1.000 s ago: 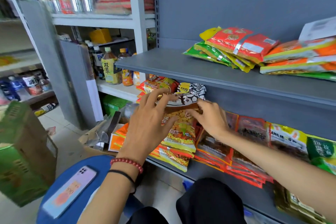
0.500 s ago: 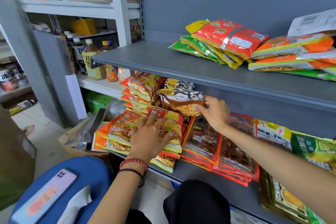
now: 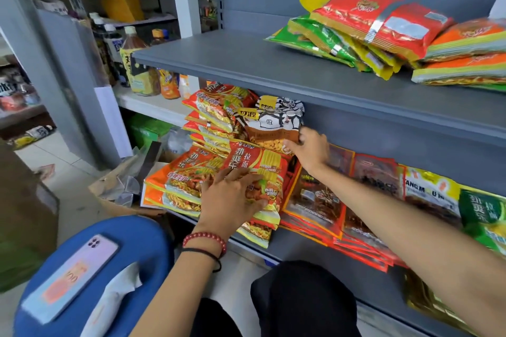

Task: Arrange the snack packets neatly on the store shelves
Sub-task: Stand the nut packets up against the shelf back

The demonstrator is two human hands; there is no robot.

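Left hand (image 3: pixel 232 197) lies flat on red noodle packet (image 3: pixel 254 164); right hand (image 3: pixel 310 152) pinches black-and-white peanut packet (image 3: pixel 273 124).

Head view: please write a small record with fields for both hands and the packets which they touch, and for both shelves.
left hand: lies flat on the red noodle packet, fingers spread
right hand: pinches the lower right corner of the black-and-white packet
lower shelf: holds both packets, with dark red packets to their right
upper shelf: red, green and orange packets piled at its right
blue stool: phone on it
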